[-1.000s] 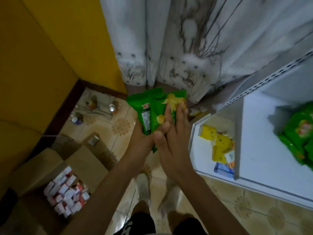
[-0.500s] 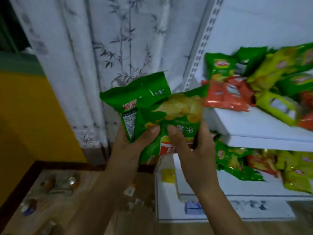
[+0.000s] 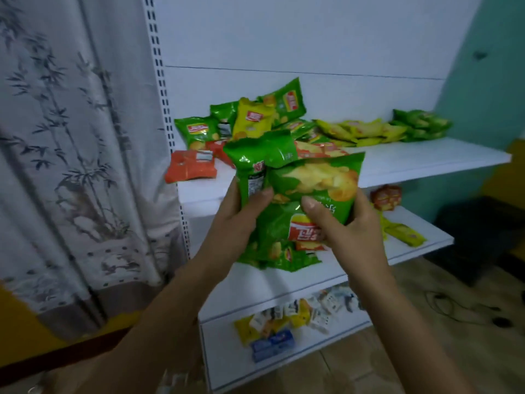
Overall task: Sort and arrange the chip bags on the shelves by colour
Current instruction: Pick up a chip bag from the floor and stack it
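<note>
Two green chip bags are held together in front of the white shelves. My left hand (image 3: 241, 214) grips the back green bag (image 3: 255, 157), thumb across its front. My right hand (image 3: 349, 226) grips the front green bag (image 3: 312, 183), thumb on its face. The upper shelf (image 3: 426, 160) carries a mixed heap: green bags (image 3: 196, 132), a yellow bag (image 3: 252, 120), orange bags (image 3: 190, 166), yellow bags (image 3: 363, 132) and more green bags (image 3: 420, 125) at the right. The middle shelf (image 3: 420, 245) holds green bags (image 3: 284, 254), an orange bag (image 3: 386, 196) and a yellow bag (image 3: 403, 233).
The bottom shelf (image 3: 227, 354) holds several small yellow, white and blue packets (image 3: 284, 322). A bamboo-print curtain (image 3: 71, 166) hangs on the left. A dark box (image 3: 483, 237) and cables (image 3: 466, 311) lie on the floor at the right.
My view has risen from the floor to the shelves. Both hands carried the two green bags up and to the right, in front of the upper shelf.
</note>
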